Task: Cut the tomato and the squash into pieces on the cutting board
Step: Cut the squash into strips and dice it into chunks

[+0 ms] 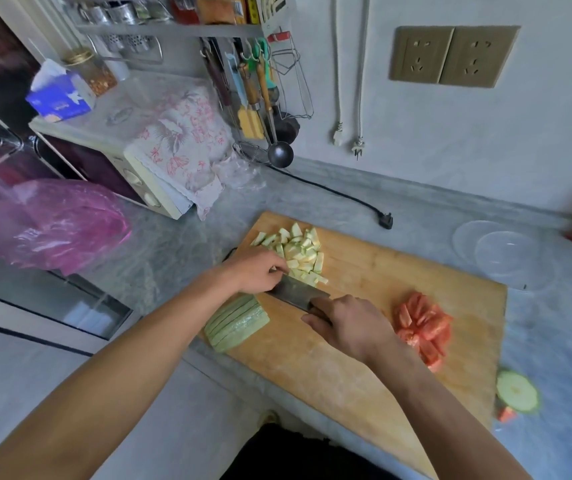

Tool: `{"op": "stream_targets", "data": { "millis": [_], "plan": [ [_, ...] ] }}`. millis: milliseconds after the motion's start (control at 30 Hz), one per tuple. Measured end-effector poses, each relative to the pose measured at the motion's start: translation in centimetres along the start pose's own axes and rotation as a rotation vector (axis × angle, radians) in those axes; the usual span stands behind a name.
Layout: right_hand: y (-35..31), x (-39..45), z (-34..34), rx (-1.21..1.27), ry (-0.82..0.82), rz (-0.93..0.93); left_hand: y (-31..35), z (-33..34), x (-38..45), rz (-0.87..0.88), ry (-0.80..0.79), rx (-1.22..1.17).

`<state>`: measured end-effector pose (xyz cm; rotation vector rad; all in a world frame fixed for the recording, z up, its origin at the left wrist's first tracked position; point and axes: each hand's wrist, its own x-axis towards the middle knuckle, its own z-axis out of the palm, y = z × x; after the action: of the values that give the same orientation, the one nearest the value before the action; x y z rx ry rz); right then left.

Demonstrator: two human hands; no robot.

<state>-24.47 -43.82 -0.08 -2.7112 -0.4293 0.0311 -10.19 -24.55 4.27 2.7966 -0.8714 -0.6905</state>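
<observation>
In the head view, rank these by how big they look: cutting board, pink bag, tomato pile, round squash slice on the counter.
1. Cutting board
2. Pink bag
3. Tomato pile
4. Squash slice

This is apparent size only; the wide lens warps the edges, where the bag and slice lie, but the gaps are large.

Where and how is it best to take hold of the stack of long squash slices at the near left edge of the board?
Probably grip the stack of squash slices across its width, from above, fingers on both long green-skinned sides. The slices stand on edge, packed side by side, so squeezing the flanks keeps them together. Its far end lies beneath the left hand.
</observation>
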Motion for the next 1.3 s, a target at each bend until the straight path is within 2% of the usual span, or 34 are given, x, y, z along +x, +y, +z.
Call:
{"op": "stream_targets", "data": {
  "millis": [33,133,167,267,333,400,467,600,700,800,933,1000,1033,1100,1200,1300],
  "plan": [
    [0.0,-0.1,0.0,0.016,0.005,0.011,0.1,0.0,-0.1,-0.014,0.035,-0.027],
    [-0.2,-0.4,-0.1,0.076,0.023,0.057,0.0,-0.3,-1.0,-0.046,0.277,-0.13],
    [-0.2,-0.5,-0.1,0.075,0.028,0.065,0.0,-0.3,-1.3,-0.036,0.301,-0.109],
    [-0.1,-0.7,-0.2,0.012,0.046,0.049,-0.3,-0.5,-1.1,-0.058,0.129,0.066],
    [-0.4,-0.8,-0.3,-0.024,0.051,0.032,-0.6,-0.6,-0.8,-0.119,0.002,0.042],
    [-0.7,-0.9,-0.4,-0.03,0.057,0.036,-0.4,-0.7,-0.6,-0.131,-0.035,-0.051],
    [-1.0,-1.3,-0.3,0.007,0.056,0.066,-0.2,-0.4,-1.4,-0.108,0.104,-0.182],
    [-0.9,-2.2,0.2,0.228,0.096,0.173,-0.4,0.8,-4.3,-0.011,0.639,-0.41],
    [-0.8,-2.2,0.5,0.26,0.109,0.181,-1.4,2.5,-5.9,-0.007,0.741,-0.41],
    [-1.1,-1.9,0.2,0.134,0.041,0.135,-1.5,3.4,-5.9,-0.024,0.697,-0.303],
    [-1.5,-1.8,0.0,-0.039,0.011,0.08,-0.7,2.2,-4.3,-0.097,0.371,-0.094],
    [-1.5,-1.9,0.1,-0.05,0.015,0.083,-0.6,1.4,-3.3,-0.165,0.225,-0.133],
    [-1.5,-2.0,0.3,-0.031,0.013,0.094,-0.6,1.2,-3.1,-0.179,0.204,-0.185],
    [-1.5,-2.4,0.7,0.071,0.029,0.126,-0.8,1.4,-3.3,-0.171,0.321,-0.307],
    [-1.6,-2.9,0.7,0.314,0.097,0.216,-1.1,2.3,-4.5,-0.116,0.744,-0.465],
    [-2.7,-3.0,0.5,0.584,0.064,0.29,-2.1,5.2,-6.5,-0.069,0.964,-0.477]
  ]
}}
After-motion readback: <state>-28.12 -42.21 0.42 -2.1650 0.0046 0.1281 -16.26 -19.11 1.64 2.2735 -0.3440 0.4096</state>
